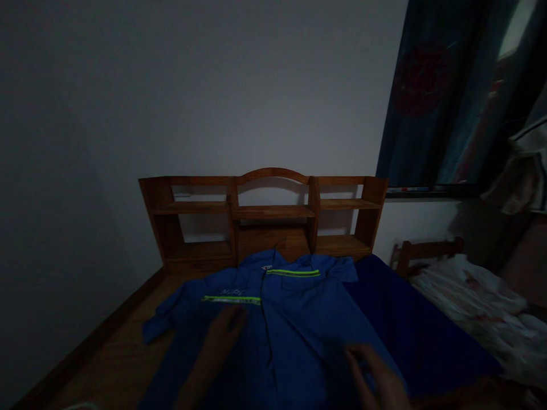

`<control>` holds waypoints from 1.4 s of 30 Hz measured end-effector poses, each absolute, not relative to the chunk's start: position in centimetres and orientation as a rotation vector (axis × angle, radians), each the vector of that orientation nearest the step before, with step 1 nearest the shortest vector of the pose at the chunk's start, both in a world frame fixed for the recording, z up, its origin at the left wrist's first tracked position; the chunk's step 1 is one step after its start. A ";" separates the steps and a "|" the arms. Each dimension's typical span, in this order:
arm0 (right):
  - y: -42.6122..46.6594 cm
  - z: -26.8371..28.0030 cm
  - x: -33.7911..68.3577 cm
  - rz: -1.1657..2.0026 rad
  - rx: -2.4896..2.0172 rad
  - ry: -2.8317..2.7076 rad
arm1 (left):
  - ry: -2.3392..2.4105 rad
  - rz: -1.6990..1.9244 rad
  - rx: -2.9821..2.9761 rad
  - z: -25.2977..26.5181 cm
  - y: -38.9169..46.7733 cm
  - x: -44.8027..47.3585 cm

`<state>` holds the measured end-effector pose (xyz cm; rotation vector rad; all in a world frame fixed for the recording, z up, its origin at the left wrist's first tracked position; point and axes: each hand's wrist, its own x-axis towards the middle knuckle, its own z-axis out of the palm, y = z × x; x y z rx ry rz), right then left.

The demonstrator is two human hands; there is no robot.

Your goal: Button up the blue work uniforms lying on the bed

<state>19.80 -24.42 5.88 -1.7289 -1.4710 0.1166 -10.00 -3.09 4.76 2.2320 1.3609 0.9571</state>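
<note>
A blue short-sleeved work shirt (299, 319) lies spread out, front side up, its collar toward the wooden shelf unit. Yellow-green reflective strips cross its chest, with white lettering above the left one. Over the left half of the shirt, just under the strip, is my left hand (224, 333), fingers loosely curved and a gap at the thumb. My right hand (378, 376) is over the lower right side of the shirt, thumb and fingers apart. Both hands are dim and a little blurred; no cloth shows between their fingers. Whether they touch the shirt I cannot tell.
The wooden shelf unit (273, 212) stands against the wall at the back. Dark blue cloth (410, 324) lies right of the shirt, over the wooden surface (111, 353). Beyond it are a wooden chair (431, 249) and whitish plastic bags (470, 290). A window is at upper right.
</note>
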 end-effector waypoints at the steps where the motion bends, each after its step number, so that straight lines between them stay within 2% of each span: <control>1: -22.5 6.5 17.7 0.164 -1.650 -1.554 | 1.312 0.944 2.183 3.6 -4.7 -8.7; 6: -15.6 5.7 9.8 0.220 -1.615 -1.733 | 1.321 1.051 1.998 0.2 -8.9 -5.7; 11: -14.3 3.1 8.7 0.123 -1.738 -1.760 | 1.380 1.000 1.949 0.6 -7.6 -6.4; 17: -14.5 3.1 8.7 0.134 -1.751 -1.771 | 1.354 0.893 2.024 1.2 -6.5 -6.4; 27: -13.3 3.1 12.0 0.809 -1.193 -1.469 | 1.090 1.098 1.569 1.0 -7.1 -4.9; 30: -13.4 3.8 12.1 0.913 -1.138 -1.442 | 1.120 1.146 1.598 1.2 -7.5 -4.1; 38: -13.2 3.6 9.8 0.569 -1.282 -1.484 | 1.091 1.162 1.640 0.4 -9.2 -3.5; 42: -12.9 3.5 9.5 0.496 -1.344 -1.456 | 1.138 1.167 1.676 0.2 -9.3 -3.6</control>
